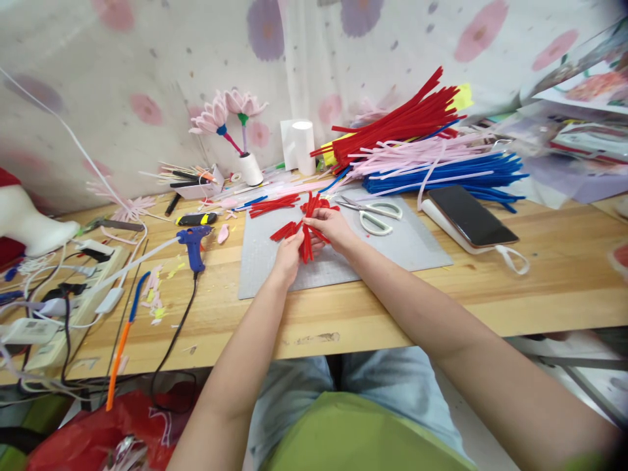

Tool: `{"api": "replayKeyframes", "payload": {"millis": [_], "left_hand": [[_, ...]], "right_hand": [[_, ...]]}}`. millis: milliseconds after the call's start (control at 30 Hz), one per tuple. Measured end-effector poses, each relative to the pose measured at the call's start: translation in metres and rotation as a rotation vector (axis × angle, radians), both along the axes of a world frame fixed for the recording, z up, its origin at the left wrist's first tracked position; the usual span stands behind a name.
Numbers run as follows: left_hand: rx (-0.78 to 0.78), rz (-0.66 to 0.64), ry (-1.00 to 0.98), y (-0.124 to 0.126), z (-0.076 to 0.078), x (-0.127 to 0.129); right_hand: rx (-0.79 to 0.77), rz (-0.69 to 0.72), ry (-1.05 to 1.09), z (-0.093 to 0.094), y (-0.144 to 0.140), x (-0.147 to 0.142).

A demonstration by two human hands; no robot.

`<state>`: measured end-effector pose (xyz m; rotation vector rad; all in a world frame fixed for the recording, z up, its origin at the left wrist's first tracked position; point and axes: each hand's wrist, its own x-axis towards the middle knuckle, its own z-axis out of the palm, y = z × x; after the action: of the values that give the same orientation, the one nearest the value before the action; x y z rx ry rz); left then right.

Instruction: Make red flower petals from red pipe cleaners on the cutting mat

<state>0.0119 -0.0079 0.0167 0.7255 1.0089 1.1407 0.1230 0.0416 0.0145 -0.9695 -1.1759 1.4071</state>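
Near the centre of the frame both hands meet over a grey cutting mat [392, 252] that lies on the wooden surface [564, 281]. The left hand [288, 254] is closed around the lower part of a bundle of short red pipe cleaners [308, 239], and the right hand [330, 226] pinches the same bundle from the upper right, its fingers curled onto the strands. The bundle's long axis runs roughly up and down in the frame, tilted a little, with its top ends fanning out above the right hand's fingers; how many strands each hand actually clamps is hard to tell, since the fingers cover them. More loose red pieces [273, 204] lie on the mat just up and left of the hands, nearer the left hand. White-handled scissors [373, 212] rest on the mat just right of the right hand, which is clearly the closer of the two. A dark phone [471, 214] lies farther right, below a big pile of long red, pink and blue pipe cleaners [422, 140] in the upper right. A blue glue gun [193, 243] stands left of the mat, well apart from the hands.
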Motion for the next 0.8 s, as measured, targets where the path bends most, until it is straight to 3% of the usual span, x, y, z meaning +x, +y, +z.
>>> {"api": "replayKeyframes", "payload": {"millis": [133, 333, 467, 633, 800], "left_hand": [[-0.05, -0.078, -0.086, 0.006, 0.005, -0.008], [0.01, -0.139, -0.231, 0.006, 0.006, -0.006], [0.082, -0.129, -0.149, 0.001, 0.003, -0.002], [0.228, -0.087, 0.097, 0.0, -0.004, 0.002], [0.175, -0.053, 0.125, 0.001, -0.005, 0.001]], "right_hand": [[0.01, 0.124, -0.007, 0.002, -0.002, 0.006], [0.025, 0.258, 0.002, 0.001, -0.003, 0.007], [0.064, 0.27, 0.054, 0.0, 0.0, 0.008], [0.013, 0.324, 0.138, -0.001, 0.0, 0.008], [-0.04, 0.45, 0.203, 0.002, -0.002, 0.013]]}}
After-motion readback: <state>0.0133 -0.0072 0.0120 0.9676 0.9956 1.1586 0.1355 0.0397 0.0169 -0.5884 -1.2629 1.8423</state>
